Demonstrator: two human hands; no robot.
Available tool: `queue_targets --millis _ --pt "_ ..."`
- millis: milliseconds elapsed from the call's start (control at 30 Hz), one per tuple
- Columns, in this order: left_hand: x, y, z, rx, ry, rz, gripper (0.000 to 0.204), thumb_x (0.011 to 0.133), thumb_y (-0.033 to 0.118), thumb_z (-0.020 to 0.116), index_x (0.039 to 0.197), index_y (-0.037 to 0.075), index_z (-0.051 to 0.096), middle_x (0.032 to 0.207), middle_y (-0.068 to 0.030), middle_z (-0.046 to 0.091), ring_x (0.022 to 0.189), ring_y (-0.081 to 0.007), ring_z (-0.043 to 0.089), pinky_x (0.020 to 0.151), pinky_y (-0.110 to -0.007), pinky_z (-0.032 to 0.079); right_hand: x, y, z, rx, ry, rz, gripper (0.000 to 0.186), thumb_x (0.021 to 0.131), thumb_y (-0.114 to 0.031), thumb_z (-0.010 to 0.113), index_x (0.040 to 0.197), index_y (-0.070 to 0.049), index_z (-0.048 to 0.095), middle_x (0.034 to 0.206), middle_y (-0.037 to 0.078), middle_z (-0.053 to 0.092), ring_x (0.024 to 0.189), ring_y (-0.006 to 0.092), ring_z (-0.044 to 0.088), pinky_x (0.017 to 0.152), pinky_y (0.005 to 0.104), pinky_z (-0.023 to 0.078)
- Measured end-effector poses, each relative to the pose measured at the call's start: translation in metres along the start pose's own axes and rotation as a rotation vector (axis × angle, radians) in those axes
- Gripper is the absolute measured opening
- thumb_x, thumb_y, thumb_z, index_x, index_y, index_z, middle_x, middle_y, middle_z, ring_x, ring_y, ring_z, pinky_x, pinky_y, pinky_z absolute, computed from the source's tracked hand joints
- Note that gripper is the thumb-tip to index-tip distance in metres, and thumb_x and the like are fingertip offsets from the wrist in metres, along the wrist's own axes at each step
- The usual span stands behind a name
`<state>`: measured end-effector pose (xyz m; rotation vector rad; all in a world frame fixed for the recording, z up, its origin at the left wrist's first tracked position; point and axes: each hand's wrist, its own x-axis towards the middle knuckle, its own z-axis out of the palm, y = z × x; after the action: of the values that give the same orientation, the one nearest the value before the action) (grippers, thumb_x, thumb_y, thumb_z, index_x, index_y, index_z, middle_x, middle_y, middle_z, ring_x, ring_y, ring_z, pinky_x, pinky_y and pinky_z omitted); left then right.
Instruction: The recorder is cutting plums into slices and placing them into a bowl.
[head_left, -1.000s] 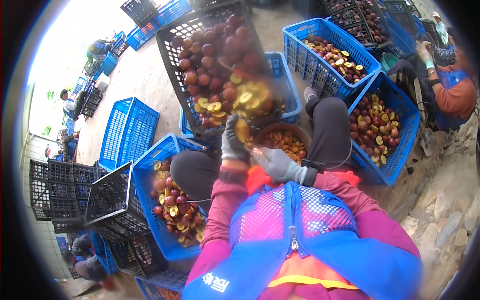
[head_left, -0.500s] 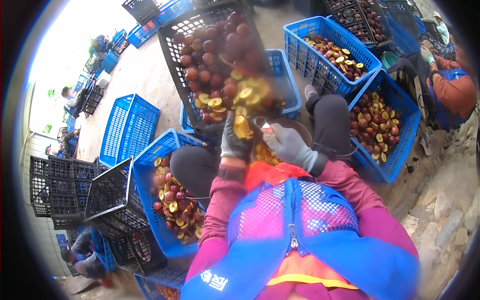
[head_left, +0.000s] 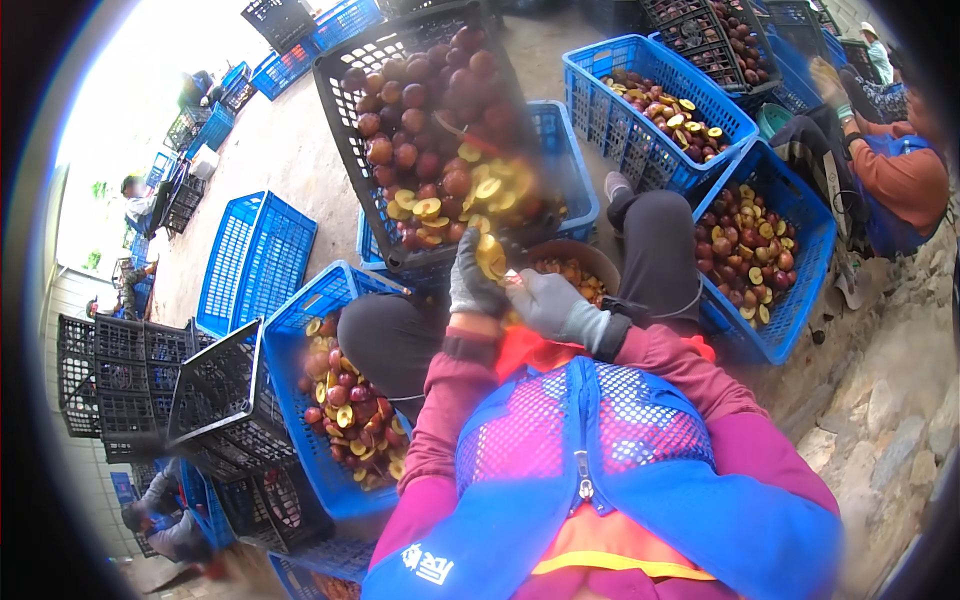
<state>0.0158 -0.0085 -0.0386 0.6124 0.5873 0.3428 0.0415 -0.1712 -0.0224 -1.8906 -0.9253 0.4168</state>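
My left hand (head_left: 474, 280), in a grey and black glove, is closed around a cut plum (head_left: 490, 254) with its yellow flesh showing. Right beside it, my right hand (head_left: 552, 304) in a grey glove grips a small tool (head_left: 513, 278); only a bit of red and white shows, so its kind is unclear. The tool's end is close against the plum. Just beyond my hands, a tilted black crate (head_left: 336, 150) holds whole plums (head_left: 400, 120) and yellow cut halves (head_left: 427, 207). Between my knees stands a round bowl (head_left: 597, 257) with orange-brown pieces in it.
Blue crates of cut plums stand by my left leg (head_left: 290, 330), by my right leg (head_left: 815, 270) and at the upper right (head_left: 600, 110). Black crates (head_left: 100, 370) are stacked at left. A co-worker (head_left: 905, 185) sits at right; stones (head_left: 890, 450) lie below.
My right hand has moved left and slightly nearer me, bringing the tool up to the plum. The left hand has shifted a little. At right, the co-worker's hands have moved up and left.
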Motion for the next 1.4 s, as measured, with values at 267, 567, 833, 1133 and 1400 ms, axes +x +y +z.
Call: queue_targets --millis 267,567,833,1133,1400 --pt "0.016 0.012 -0.016 -0.092 0.006 -0.108 0.046 0.102 0.051 0.066 0.123 0.01 0.068 0.111 -0.0064 0.074 0.096 -0.023 0.071 0.082 -0.038 0.062 -0.017 -0.008 -0.013 0.034 -0.157 -0.031 0.039 0.111 -0.036 0.055 0.104 0.001 0.067 0.084 0.027 0.069 0.067 0.0393 0.069 0.067 0.0476 0.054" --pt "-0.015 0.106 -0.082 0.643 0.027 0.575 0.028 0.105 0.035 0.067 0.118 0.01 0.069 0.106 -0.0107 0.072 0.096 -0.0249 0.072 0.09 -0.042 0.061 0.001 0.035 -0.065 -0.454 -0.326 0.242 0.046 0.104 -0.047 0.058 0.113 -0.004 0.069 0.106 0.024 0.075 0.101 0.043 0.072 0.088 0.0509 0.055" --pt "-0.071 0.212 -0.151 1.755 0.819 0.759 0.049 0.095 0.031 0.079 0.132 0.0 0.069 0.127 -0.0205 0.073 0.118 -0.0373 0.069 0.105 -0.042 0.053 0.022 0.051 -0.078 -0.624 -0.263 0.317 0.045 0.098 -0.048 0.061 0.118 -0.008 0.07 0.107 0.021 0.076 0.101 0.0429 0.072 0.09 0.0529 0.055" --pt "0.076 -0.084 0.0 2.206 -0.626 0.105 0.044 0.095 0.027 0.065 0.132 0.005 0.069 0.127 -0.0244 0.072 0.119 -0.0417 0.069 0.103 -0.049 0.055 0.02 0.059 -0.115 0.277 0.214 0.404 0.019 0.103 -0.019 0.069 0.11 -0.001 0.068 0.081 0.0 0.066 0.058 0.0088 0.062 0.054 0.0266 0.052" --pt "0.107 -0.128 -0.045 1.918 -0.471 0.041 0.052 0.099 0.018 0.062 0.15 0.008 0.054 0.138 -0.0253 0.064 0.127 -0.0415 0.065 0.103 -0.047 0.056 -0.007 0.09 -0.114 0.084 0.215 0.329 0.023 0.107 -0.024 0.064 0.113 -0.003 0.068 0.078 -0.003 0.06 0.058 0.0055 0.056 0.053 0.0261 0.048"
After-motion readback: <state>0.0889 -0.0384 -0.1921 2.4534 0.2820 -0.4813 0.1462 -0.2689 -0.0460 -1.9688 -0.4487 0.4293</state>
